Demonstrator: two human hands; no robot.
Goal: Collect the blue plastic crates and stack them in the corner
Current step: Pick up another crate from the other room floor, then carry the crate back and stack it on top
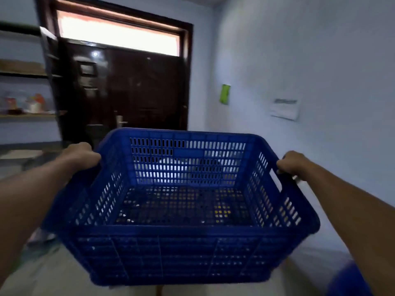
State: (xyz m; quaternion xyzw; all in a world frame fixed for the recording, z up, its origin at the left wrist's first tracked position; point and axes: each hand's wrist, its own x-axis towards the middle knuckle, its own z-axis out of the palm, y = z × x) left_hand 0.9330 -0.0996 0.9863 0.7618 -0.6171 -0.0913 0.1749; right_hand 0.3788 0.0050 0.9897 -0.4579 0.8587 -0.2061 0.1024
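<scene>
A large blue plastic crate with perforated walls and floor is held up in front of me, off the floor and empty. My left hand grips its left rim. My right hand grips the right rim beside the handle slot. Part of another blue object shows at the bottom right corner, blurred; I cannot tell what it is.
A dark wooden double door stands straight ahead with a bright window above it. Shelves holding small items line the left wall. The pale blue right wall carries a green sticker and a white panel. Pale tiled floor lies below.
</scene>
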